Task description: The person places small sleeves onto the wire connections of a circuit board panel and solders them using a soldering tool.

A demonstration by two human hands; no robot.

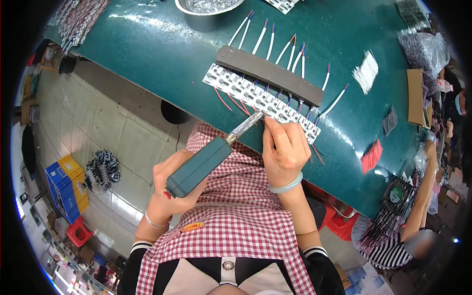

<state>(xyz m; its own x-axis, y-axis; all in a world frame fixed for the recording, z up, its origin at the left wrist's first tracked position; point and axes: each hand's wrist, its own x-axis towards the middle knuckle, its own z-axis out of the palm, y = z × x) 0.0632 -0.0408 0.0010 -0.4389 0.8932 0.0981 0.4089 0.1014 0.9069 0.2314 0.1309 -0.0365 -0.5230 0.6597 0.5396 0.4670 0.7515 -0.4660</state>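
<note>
My left hand [173, 173] is wrapped round the green handle of a soldering iron [200, 165]. The iron's metal tip points up and right to the near edge of a strip of small white circuit boards [228, 84]. Right beside the tip, my right hand [286, 150] is closed in a pinch; what sits between its fingertips is hidden. Red wires [222, 98] stick out from the near side of the boards. A long dark bar [270, 73] lies along their far side, and white-sleeved leads [260, 39] with red and blue ends extend beyond it.
On the green table [162, 64] are a metal bowl [209, 6], a bundle of white wires [366, 72], red wires [371, 157] and dark wires [390, 121]. A cardboard box [418, 98] stands at the right. A co-worker's arm [423, 191] reaches in near a small fan [397, 194].
</note>
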